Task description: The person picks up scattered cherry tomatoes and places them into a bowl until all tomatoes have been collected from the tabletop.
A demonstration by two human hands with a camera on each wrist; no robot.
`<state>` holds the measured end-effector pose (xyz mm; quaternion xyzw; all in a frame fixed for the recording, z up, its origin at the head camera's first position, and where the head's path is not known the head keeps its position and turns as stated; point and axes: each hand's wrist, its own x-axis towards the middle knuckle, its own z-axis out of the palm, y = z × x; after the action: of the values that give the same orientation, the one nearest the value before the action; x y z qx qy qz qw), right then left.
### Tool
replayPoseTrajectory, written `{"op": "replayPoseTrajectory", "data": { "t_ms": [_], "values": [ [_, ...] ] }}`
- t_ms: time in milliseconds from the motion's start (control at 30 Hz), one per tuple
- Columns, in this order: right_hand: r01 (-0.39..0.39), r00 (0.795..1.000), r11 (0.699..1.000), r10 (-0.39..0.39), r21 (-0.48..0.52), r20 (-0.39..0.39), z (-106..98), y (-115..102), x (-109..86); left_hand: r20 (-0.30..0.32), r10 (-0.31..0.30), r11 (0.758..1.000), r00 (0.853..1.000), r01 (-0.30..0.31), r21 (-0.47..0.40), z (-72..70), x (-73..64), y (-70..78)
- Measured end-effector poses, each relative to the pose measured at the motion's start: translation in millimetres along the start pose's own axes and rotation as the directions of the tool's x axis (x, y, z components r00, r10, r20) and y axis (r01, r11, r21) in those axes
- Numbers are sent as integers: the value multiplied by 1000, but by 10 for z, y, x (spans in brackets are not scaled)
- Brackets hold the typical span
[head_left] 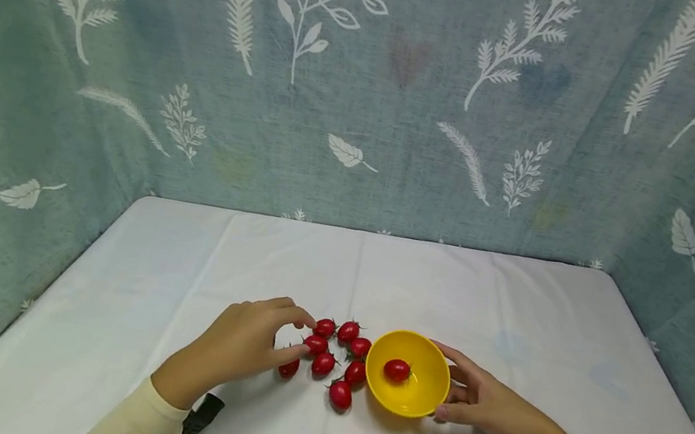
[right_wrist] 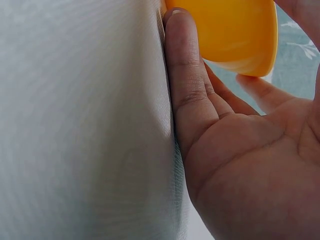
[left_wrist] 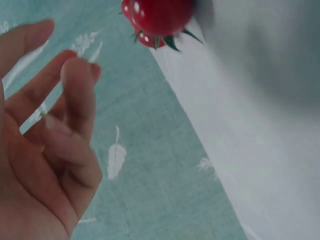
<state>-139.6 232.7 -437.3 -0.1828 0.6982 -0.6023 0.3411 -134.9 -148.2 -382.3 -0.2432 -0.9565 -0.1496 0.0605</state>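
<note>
Several red cherry tomatoes (head_left: 324, 365) with green stems lie in a loose cluster on the white cloth, left of a yellow bowl (head_left: 374, 389). One more cherry tomato (head_left: 396, 370) sits inside the bowl. My left hand (head_left: 249, 339) reaches in from the left, thumb and index finger spread, fingertips right at the cluster's left side. Nothing shows between those fingers in the left wrist view, where a tomato (left_wrist: 162, 15) hangs near the top edge. My right hand (head_left: 482, 404) holds the bowl by its right side, thumb near and index finger at the far rim.
A white cloth covers the table (head_left: 446, 289). Grey-green curtain (head_left: 362, 134) with white leaf prints stands behind the table and along both sides. Black straps (head_left: 204, 415) show at both wrists, beside pale yellow sleeves.
</note>
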Motion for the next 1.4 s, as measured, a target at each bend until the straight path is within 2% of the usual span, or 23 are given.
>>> {"op": "replayPoseTrajectory", "data": {
  "t_ms": [100, 233, 367, 767, 1033, 1167, 1400],
  "values": [
    [1, 1000, 1000, -1, -4, -9, 1, -11, -9, 72, -22, 1000, 997, 23, -18, -7, -13, -37],
    [-5, 1000, 1000, 5, -5, -11, -7, -5, -24, 158, -48, 997, 986, 56, -44, 6, -22, -45],
    [-3, 1000, 1000, 2, -12, -8, -22, -2, -31, 191, -66, 997, 979, 74, -37, 18, -19, -49],
    [-8, 1000, 1000, 8, -2, -11, -7, 3, -34, 231, -85, 995, 969, 95, -34, 63, -25, -72],
    [-7, 1000, 1000, 7, -4, -14, 16, 10, -14, 233, -97, 995, 968, 99, 0, 113, -33, -102],
    [-23, 999, 1000, 23, -17, -22, 6, 20, -7, 239, -94, 995, 966, 96, 4, 123, -32, -96],
    [-4, 1000, 1000, 3, -26, -22, -5, 13, -7, 247, -92, 995, 965, 96, -2, 142, -19, -82]
  ]
}}
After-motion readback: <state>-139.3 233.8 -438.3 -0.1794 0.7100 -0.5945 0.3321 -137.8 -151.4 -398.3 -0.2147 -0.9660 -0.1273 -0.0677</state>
